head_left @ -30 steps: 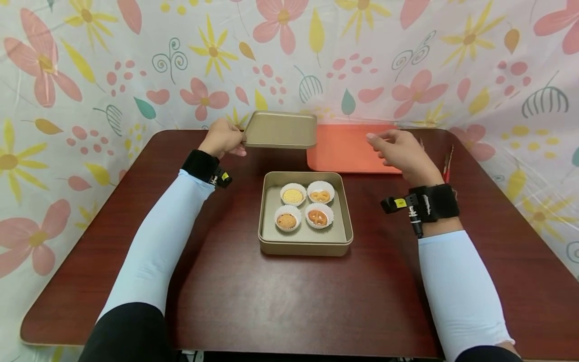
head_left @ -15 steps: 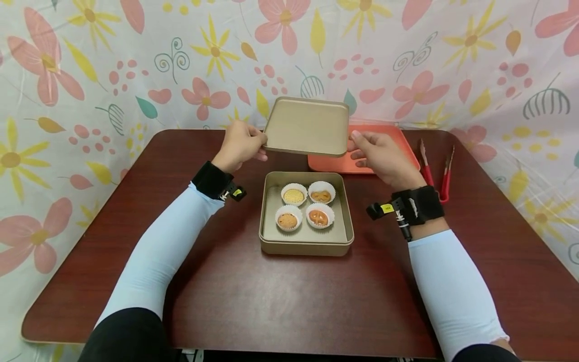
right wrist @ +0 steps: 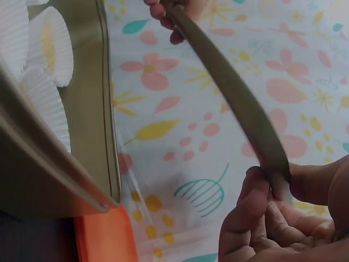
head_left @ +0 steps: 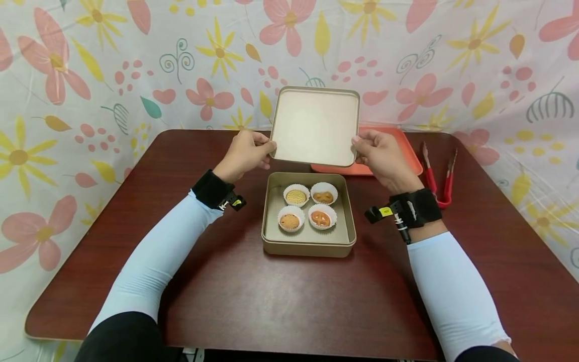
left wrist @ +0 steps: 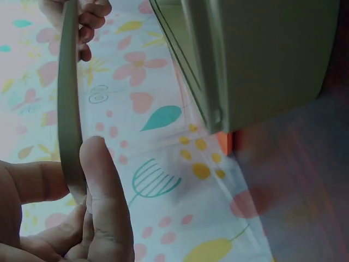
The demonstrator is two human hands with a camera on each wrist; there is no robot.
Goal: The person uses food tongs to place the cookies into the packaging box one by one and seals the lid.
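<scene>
A gold rectangular tin lid [head_left: 316, 125] is held up tilted behind the tin box, its inner face toward me. My left hand [head_left: 246, 155] pinches its left lower corner between thumb and fingers. At the right lower corner my right hand [head_left: 382, 158] pinches it the same way. Both wrist views show the lid [left wrist: 70, 103] edge-on, gripped at each end. Below it the open gold tin box [head_left: 309, 248] sits on the table. Inside stand several white paper cups with cookies, among them a round cookie [head_left: 289, 221] and a pretzel-shaped cookie [head_left: 320, 218].
An orange tray [head_left: 409, 151] lies behind the box, partly hidden by the lid and my right hand. Red-handled tongs [head_left: 445, 193] lie to the right of it. The brown table [head_left: 280, 306] reaches back to a flowered cloth [head_left: 149, 60].
The lid has moved right and tilted up, so its inner face shows. My right hand has come in from the right and taken hold of its right corner. The box stays put.
</scene>
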